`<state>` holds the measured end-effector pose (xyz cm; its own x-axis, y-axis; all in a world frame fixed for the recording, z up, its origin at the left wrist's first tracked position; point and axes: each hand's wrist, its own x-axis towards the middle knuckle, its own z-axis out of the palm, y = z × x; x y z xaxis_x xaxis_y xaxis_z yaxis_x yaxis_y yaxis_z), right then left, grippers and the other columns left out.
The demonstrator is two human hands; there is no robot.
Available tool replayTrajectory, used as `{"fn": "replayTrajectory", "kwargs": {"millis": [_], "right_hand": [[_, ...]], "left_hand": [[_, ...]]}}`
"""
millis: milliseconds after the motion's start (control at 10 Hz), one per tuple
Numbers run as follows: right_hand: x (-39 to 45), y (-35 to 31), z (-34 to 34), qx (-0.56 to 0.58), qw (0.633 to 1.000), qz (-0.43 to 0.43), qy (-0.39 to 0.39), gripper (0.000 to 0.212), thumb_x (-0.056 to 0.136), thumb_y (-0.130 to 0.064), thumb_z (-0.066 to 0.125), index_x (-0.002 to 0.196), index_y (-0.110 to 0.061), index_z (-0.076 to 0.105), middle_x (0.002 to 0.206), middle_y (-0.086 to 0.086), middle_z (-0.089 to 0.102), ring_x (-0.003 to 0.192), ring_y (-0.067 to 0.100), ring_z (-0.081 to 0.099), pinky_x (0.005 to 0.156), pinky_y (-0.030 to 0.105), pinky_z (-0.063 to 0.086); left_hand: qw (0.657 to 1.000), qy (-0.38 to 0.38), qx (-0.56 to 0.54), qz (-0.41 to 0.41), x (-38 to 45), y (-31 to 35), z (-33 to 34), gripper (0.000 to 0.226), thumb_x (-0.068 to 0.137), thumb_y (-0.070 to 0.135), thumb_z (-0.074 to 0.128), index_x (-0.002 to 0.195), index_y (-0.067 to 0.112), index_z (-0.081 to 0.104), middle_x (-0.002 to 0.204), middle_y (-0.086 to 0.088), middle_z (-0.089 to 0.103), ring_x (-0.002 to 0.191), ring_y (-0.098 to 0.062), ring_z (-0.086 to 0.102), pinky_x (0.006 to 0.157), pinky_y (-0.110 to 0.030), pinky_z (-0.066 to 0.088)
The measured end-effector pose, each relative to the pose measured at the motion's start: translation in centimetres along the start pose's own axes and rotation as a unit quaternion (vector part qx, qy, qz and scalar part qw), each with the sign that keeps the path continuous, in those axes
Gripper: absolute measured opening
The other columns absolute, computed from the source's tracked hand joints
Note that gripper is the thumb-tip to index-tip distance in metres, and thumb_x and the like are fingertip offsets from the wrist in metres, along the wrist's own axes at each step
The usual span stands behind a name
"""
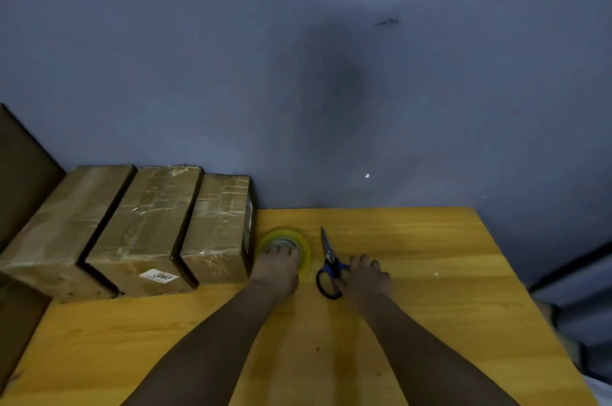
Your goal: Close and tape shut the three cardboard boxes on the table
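Note:
Three closed cardboard boxes stand side by side at the table's back left: the left box (63,226), the middle box (145,223) with a white label on its front, and the right box (218,226). Shiny tape runs over their tops. A yellow tape roll (306,251) lies flat just right of the boxes. My left hand (278,268) rests on it, fingertips at its core. Blue-and-black scissors (328,259) lie closed, blades pointing away. My right hand (362,278) lies against their handles, fingers loosely bent on the table.
The yellow wooden table (447,273) meets a blue-grey wall at the back. Its right edge runs diagonally toward me, with dark objects on the floor beyond it. A brown cardboard panel (23,173) leans at the far left.

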<state>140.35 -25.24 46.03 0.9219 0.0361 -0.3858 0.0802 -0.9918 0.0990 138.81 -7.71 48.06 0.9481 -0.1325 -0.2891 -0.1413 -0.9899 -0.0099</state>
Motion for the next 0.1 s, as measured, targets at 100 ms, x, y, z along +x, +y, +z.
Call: {"fn": "replayTrajectory", "kwargs": {"millis": [100], "right_hand": [[-1.26, 1.05, -1.16, 0.017, 1.0, -0.01, 0.009, 0.054, 0.1, -0.048, 0.036, 0.142, -0.013, 0.033, 0.141, 0.008, 0.039, 0.128, 0.026, 0.04, 0.093, 0.037, 0.043]], "left_hand": [[1.0, 0.022, -0.007, -0.01, -0.93, 0.76, -1.36, 0.038, 0.097, 0.025, 0.042, 0.132, 0.011, 0.041, 0.128, -0.012, 0.053, 0.114, -0.029, 0.054, 0.079, -0.034, 0.044]]}}
